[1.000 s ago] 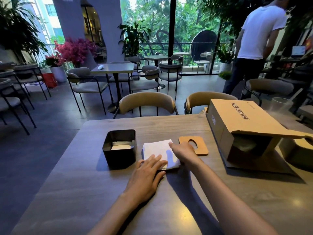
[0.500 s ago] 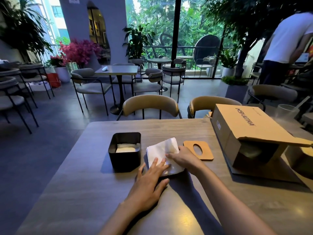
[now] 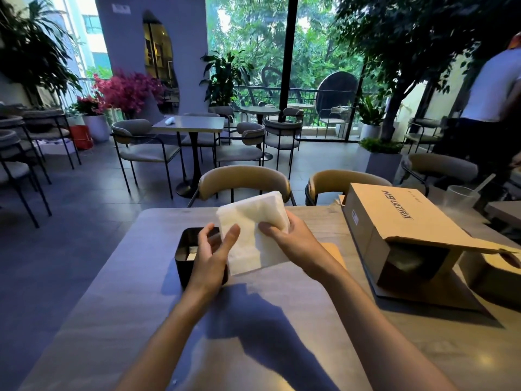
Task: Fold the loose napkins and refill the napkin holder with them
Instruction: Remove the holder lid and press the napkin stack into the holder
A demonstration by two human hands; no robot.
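Napkins [image 3: 253, 235], a folded white stack as far as I can tell, are lifted off the worktop [image 3: 282, 320] and sit just to the right of the napkin holder [image 3: 183, 258], slightly above its rim. That is the relation my next move turns on: the holder's open mouth lies down and to the left of the stack, so the stack has to travel left and drop. The stack's long axis runs from its lower edge near me up and away toward the far side of the holder, tilted rather than level, so I judge it needs squaring to the opening before it goes in.

My right hand [image 3: 293, 241] grips the stack's right edge, thumb curled over the front face and fingers hidden behind it. My left hand [image 3: 211, 249] is nearer the holder, directly over its opening, with relaxed, spread fingers; its thumb touches the stack's left edge, but I do not see it pinching anything. The right hand carries the load, and the left is placed to guide.

Counting: one black holder, with at least one pale napkin already lying inside it; one stack in hand, whose sheet count I cannot tell. Right of the holder, a tan coaster [image 3: 335, 252] is mostly hidden behind my right wrist, and beyond that lies one open cardboard box [image 3: 400, 221]. Two tan chairs stand past the holder at the worktop's far edge.
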